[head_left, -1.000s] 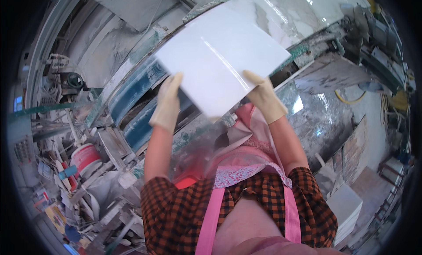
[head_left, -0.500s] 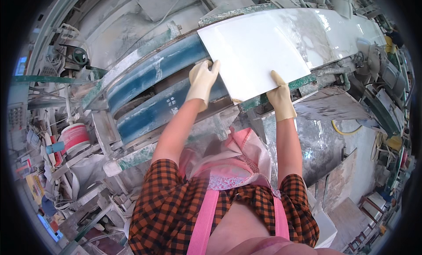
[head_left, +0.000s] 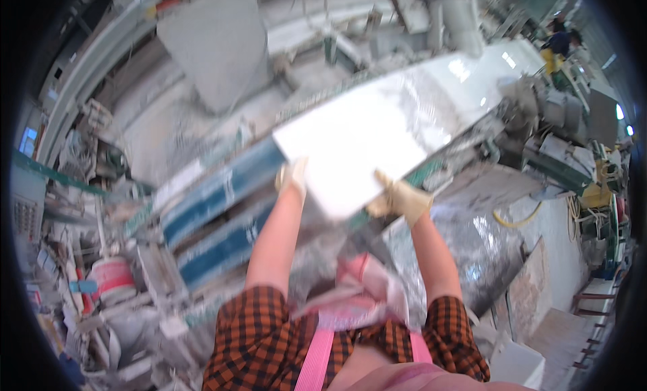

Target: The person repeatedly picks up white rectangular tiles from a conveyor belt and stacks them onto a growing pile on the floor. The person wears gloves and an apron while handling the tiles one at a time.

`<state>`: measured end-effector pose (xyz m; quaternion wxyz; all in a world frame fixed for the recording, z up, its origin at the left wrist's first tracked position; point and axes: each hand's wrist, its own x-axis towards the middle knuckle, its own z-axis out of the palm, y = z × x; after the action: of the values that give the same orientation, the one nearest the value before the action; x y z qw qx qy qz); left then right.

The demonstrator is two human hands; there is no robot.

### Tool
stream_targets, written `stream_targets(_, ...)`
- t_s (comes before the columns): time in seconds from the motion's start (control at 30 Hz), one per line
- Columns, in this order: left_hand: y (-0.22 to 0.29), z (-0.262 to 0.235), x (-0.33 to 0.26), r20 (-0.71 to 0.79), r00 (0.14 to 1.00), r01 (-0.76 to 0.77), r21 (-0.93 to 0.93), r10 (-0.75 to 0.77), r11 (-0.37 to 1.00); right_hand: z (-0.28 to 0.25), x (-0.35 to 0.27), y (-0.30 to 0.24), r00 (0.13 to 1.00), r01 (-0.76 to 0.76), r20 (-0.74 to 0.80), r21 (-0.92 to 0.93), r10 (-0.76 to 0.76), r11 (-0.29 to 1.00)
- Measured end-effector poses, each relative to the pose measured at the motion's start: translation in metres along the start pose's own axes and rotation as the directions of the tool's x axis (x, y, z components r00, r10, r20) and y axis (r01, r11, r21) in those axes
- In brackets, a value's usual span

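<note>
- Gripping the white tile (head_left: 357, 148), gloved left hand (head_left: 291, 177) and gloved right hand (head_left: 399, 199) clamp its near edge.
- Tile has moved forward since a second ago, now low over the conveyor line (head_left: 222, 189).
- Judgement: placement is close.

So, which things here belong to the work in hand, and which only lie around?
In hand:
- large white square tile, held at its near edge
- left hand, gloved
- right hand, gloved
- blue conveyor belt under the tile

Lying about:
- red-and-white bucket
- yellow hose
</note>
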<state>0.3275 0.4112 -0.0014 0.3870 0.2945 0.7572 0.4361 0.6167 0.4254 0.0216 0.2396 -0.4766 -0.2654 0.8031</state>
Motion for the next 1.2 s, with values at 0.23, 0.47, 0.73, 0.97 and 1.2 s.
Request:
stream_targets(0.23,-0.003,-0.028,-0.015,0.299,0.954,0.09,-0.316,0.009,0.944,0.024,-0.043,-0.028,0.996,-0.052,-0.082,-0.399,0.021,0.915)
stream_targets(0.47,0.025,-0.036,-0.005,0.442,0.897,0.222,-0.439,-0.006,0.87,0.019,-0.027,-0.017,0.995,0.003,-0.101,-0.172,-0.021,0.985)
stream_targets(0.73,0.035,-0.025,-0.013,0.409,0.912,0.277,-0.572,-0.024,0.772,0.03,-0.005,0.034,0.95,0.229,-0.178,-0.165,-0.257,0.959)
stream_targets(0.97,0.034,-0.058,-0.028,0.429,0.903,0.263,-0.584,0.017,0.768,0.072,-0.018,0.052,0.893,0.383,-0.221,-0.084,-0.392,0.92)
stream_targets(1.2,-0.014,-0.155,-0.089,0.404,0.911,0.342,-0.628,-0.082,0.699,0.158,-0.077,0.094,0.986,0.142,-0.117,0.177,-0.123,0.974)
